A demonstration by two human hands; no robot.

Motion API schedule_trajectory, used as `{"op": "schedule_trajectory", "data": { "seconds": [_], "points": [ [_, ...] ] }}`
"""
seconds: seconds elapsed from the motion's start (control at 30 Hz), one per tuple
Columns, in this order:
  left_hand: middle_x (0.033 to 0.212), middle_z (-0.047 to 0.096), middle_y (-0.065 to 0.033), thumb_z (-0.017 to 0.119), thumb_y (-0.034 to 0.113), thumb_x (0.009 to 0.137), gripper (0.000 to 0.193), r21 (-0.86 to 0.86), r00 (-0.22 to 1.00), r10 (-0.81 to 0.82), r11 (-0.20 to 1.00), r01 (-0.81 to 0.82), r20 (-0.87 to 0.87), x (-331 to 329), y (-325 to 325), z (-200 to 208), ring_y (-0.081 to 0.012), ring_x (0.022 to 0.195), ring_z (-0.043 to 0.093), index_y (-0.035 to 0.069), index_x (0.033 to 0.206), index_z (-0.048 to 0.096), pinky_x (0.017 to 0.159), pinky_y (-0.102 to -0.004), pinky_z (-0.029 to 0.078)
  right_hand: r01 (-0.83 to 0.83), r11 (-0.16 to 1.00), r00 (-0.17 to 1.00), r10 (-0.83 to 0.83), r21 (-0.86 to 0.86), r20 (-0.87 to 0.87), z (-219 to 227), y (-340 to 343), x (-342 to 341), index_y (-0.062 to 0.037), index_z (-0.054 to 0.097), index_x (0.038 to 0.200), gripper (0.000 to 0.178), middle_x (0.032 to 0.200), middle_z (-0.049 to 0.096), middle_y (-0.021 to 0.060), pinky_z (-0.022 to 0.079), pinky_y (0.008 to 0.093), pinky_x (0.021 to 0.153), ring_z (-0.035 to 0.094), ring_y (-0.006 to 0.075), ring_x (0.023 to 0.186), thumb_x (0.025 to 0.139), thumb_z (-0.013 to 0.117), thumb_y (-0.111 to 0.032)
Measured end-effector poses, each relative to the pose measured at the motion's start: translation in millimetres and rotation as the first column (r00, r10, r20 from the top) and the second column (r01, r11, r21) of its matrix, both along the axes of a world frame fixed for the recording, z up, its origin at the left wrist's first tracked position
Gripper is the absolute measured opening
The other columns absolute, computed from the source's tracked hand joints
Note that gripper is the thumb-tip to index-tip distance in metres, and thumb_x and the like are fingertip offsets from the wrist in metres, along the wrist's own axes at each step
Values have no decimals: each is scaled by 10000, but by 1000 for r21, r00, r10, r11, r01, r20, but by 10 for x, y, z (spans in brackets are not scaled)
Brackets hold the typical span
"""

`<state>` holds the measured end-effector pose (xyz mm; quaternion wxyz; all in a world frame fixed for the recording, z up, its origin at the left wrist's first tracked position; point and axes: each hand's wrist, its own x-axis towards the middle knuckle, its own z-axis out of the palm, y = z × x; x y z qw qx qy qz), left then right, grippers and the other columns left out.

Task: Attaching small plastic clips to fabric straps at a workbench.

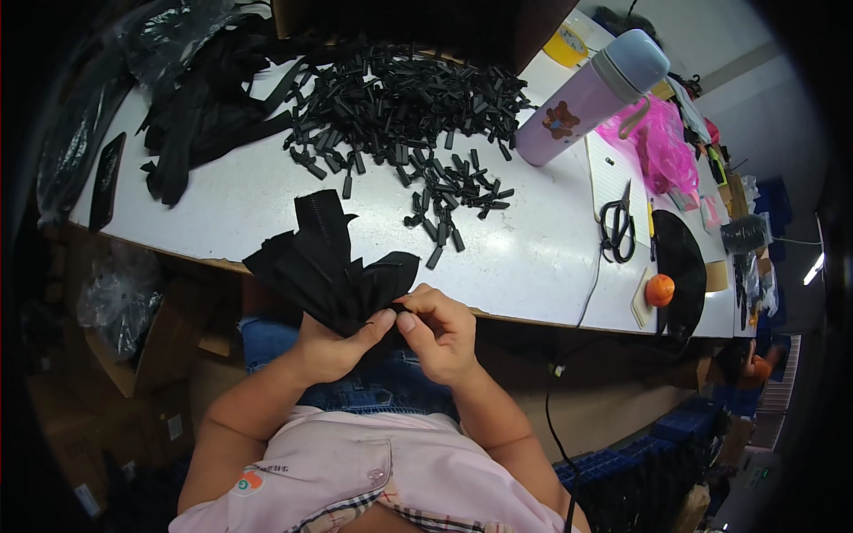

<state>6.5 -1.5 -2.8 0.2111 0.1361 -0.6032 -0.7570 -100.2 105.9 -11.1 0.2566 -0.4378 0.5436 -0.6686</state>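
A bunch of black zipper-like fabric strips [324,258] fans out above my lap, just in front of the table edge. My left hand [338,348] is closed round the gathered lower end of it. The thumb and forefinger of my right hand [440,333] pinch at the bunch's right side, close to my left thumb; what small part they hold is hidden. Beyond them on the white table lies a big heap of small black pull-like pieces [400,102], with a looser cluster [458,186] spilling toward me.
More black strips [191,133] lie at the far left beside a dark phone-like slab [107,182]. A lilac bottle [569,111] stands right of the heap. Black scissors [617,226], a notebook [609,178], an orange fruit [659,290] and a pink plastic bag [662,142] are on the right.
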Motion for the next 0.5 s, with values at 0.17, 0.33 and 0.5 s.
{"op": "schedule_trajectory", "data": {
  "seconds": [0.17,0.33,0.5],
  "points": [
    [914,543,-24,593,88,770,278,-76,999,-44,996,46,19,25,-77,19,-84,791,492,15,1029,524,705,-208,401,-15,996,964,-7,83,264,64,21,65,20,524,795,54,663,488,54,420,245,669,434,105,569,771,532,-27],
    [896,564,-36,596,98,771,253,121,983,-110,988,93,148,29,-106,118,-98,727,505,17,1003,536,656,-211,419,99,994,993,-102,-48,-60,-12,8,51,17,534,821,73,693,498,38,332,200,495,413,70,553,758,545,-18],
    [883,575,-42,581,80,782,203,-44,998,61,997,-59,36,8,-30,40,-109,764,528,14,972,552,696,-231,435,14,970,1000,-11,244,-11,200,-25,-40,18,538,796,103,681,504,16,301,163,464,382,23,513,711,596,10]
  ]
}}
